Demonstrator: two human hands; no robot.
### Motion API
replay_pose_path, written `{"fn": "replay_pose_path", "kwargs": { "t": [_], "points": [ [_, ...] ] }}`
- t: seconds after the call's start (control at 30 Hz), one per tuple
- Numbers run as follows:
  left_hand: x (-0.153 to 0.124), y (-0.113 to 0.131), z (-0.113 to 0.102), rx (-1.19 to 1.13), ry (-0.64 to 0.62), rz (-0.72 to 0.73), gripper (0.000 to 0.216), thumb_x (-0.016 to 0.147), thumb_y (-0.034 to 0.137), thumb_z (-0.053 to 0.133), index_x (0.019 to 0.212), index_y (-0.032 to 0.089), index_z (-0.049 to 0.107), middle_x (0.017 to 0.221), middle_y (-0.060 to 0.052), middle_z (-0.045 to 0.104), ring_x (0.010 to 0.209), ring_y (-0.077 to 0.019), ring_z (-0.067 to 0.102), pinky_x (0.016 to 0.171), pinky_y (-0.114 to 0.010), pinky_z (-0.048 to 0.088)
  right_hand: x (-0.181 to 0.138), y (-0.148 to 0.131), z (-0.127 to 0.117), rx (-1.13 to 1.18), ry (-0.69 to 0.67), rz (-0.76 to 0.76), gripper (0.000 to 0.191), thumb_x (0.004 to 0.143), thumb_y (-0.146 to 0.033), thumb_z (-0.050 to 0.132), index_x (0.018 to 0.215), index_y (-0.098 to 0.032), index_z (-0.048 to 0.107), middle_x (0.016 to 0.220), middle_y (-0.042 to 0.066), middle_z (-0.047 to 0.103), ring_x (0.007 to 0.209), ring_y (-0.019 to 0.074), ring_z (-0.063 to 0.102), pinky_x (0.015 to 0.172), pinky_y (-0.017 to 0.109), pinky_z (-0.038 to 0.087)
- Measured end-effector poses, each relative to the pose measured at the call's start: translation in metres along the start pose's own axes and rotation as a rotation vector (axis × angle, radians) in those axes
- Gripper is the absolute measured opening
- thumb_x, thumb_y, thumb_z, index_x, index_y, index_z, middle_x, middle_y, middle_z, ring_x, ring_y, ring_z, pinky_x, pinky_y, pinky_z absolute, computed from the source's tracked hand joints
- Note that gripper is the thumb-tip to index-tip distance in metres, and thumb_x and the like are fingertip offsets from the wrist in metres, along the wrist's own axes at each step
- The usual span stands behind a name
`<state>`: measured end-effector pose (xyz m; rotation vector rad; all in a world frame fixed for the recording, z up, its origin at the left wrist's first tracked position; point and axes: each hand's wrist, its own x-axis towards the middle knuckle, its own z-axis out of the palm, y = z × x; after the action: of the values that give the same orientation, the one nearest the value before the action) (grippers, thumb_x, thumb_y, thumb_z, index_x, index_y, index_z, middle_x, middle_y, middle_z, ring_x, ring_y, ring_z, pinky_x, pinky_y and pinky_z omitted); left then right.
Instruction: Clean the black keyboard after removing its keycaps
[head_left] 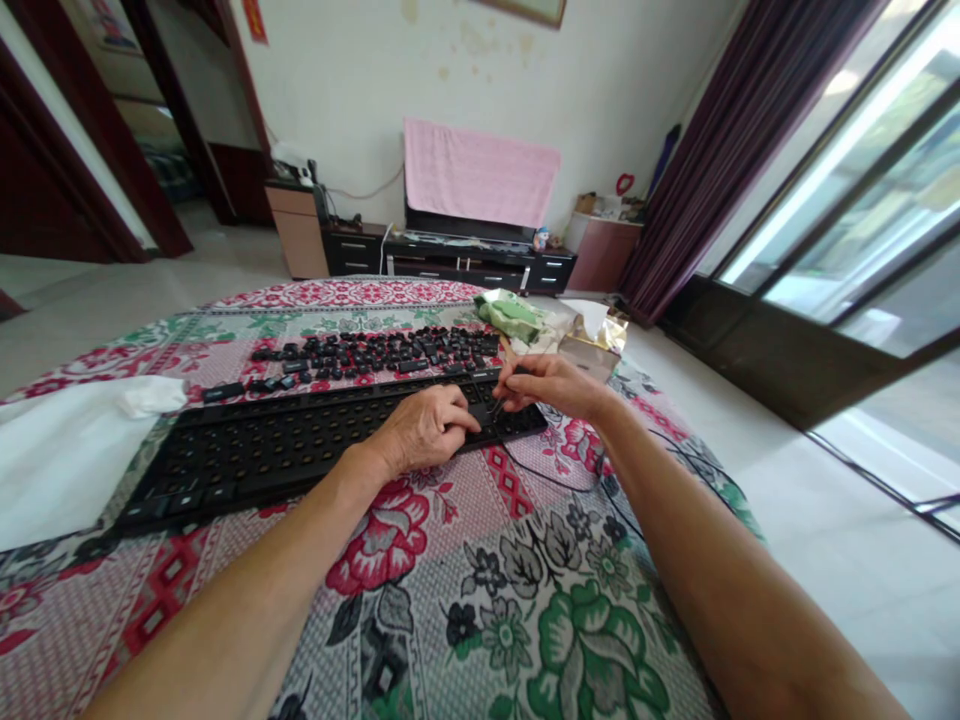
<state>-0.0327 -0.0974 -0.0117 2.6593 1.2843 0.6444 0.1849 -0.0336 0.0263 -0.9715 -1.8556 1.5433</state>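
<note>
A black keyboard (300, 440) with most of its keycaps off lies slantwise on the table. My left hand (427, 425) rests on its right part, fingers curled and the thumb and index fingertips pressed down on it. Just to the right, my right hand (544, 385) is closed in a pinch over the keyboard's right end. A thin dark tool (496, 405) shows below its fingers, pointing down at the keys; its exact kind is too small to tell. Behind the keyboard, a heap of loose black keycaps (375, 350) spreads over the cloth.
A floral tablecloth (480, 600) covers the round table. White cloth or paper (67, 450) overlaps the keyboard's left end. A crumpled green packet (510, 315) and a gold-edged box (592, 345) stand at the back right. A black cable (547, 478) runs under my right arm.
</note>
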Motion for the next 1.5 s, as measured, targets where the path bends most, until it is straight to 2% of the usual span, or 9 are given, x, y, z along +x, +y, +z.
{"fn": "replay_pose_path", "kwargs": {
  "t": [0.13,0.33,0.6,0.77,0.9,1.1,1.5],
  "points": [
    [0.000,-0.004,0.000,-0.116,0.058,-0.050,0.031,0.071,0.010,0.047,0.082,0.023,0.073,0.091,0.000,0.064,0.081,-0.0121,0.058,0.080,-0.025,0.046,-0.004,-0.007,0.002,-0.081,-0.087,0.057,0.016,0.068,-0.026,0.067,0.082,-0.018,0.067,0.085,0.002,0.071,0.065,0.0128,0.065,0.061,0.026,0.054],
    [0.000,-0.002,0.000,-0.113,0.072,-0.037,0.027,0.070,0.012,0.050,0.082,0.022,0.072,0.092,-0.001,0.064,0.080,-0.0127,0.059,0.078,-0.025,0.046,-0.008,-0.021,0.003,-0.256,-0.208,-0.007,0.017,0.071,-0.028,0.065,0.083,-0.018,0.070,0.074,0.000,0.069,0.069,0.0131,0.063,0.063,0.024,0.051],
    [0.000,-0.002,0.000,-0.163,0.106,0.006,0.023,0.069,0.012,0.050,0.073,0.019,0.071,0.088,-0.001,0.064,0.073,-0.0120,0.059,0.072,-0.026,0.047,-0.006,-0.036,0.016,-0.567,-0.343,-0.120,0.017,0.078,-0.027,0.058,0.090,-0.018,0.067,0.076,-0.002,0.065,0.068,0.0094,0.056,0.065,0.022,0.044],
    [0.000,-0.003,0.001,-0.171,0.122,0.018,0.023,0.068,0.011,0.050,0.071,0.019,0.071,0.088,-0.002,0.064,0.073,-0.0118,0.059,0.072,-0.026,0.047,-0.006,-0.042,0.022,-0.651,-0.368,-0.126,0.017,0.081,-0.028,0.055,0.089,-0.018,0.066,0.075,-0.002,0.063,0.066,0.0091,0.053,0.063,0.023,0.041],
    [0.001,-0.004,0.001,-0.167,0.107,0.013,0.023,0.068,0.011,0.051,0.072,0.019,0.071,0.088,-0.001,0.064,0.074,-0.0118,0.059,0.073,-0.026,0.047,-0.007,-0.036,0.020,-0.611,-0.366,-0.126,0.018,0.082,-0.029,0.054,0.091,-0.018,0.065,0.073,-0.002,0.062,0.064,0.0091,0.053,0.061,0.023,0.041],
    [0.001,-0.004,0.002,-0.150,0.107,0.035,0.023,0.068,0.010,0.051,0.072,0.020,0.071,0.089,-0.001,0.064,0.077,-0.0124,0.060,0.075,-0.026,0.047,-0.006,-0.022,0.011,-0.420,-0.360,-0.096,0.017,0.080,-0.034,0.057,0.089,-0.022,0.065,0.083,-0.001,0.065,0.074,0.0109,0.058,0.071,0.025,0.047],
    [0.000,-0.001,-0.002,-0.197,0.116,0.038,0.016,0.065,0.011,0.056,0.070,0.017,0.070,0.086,-0.003,0.063,0.073,-0.0117,0.059,0.070,-0.024,0.046,-0.005,-0.019,0.016,-0.381,-0.341,-0.081,0.011,0.077,-0.031,0.061,0.083,-0.023,0.065,0.078,-0.003,0.065,0.071,0.0103,0.058,0.073,0.025,0.048]
  ]
}}
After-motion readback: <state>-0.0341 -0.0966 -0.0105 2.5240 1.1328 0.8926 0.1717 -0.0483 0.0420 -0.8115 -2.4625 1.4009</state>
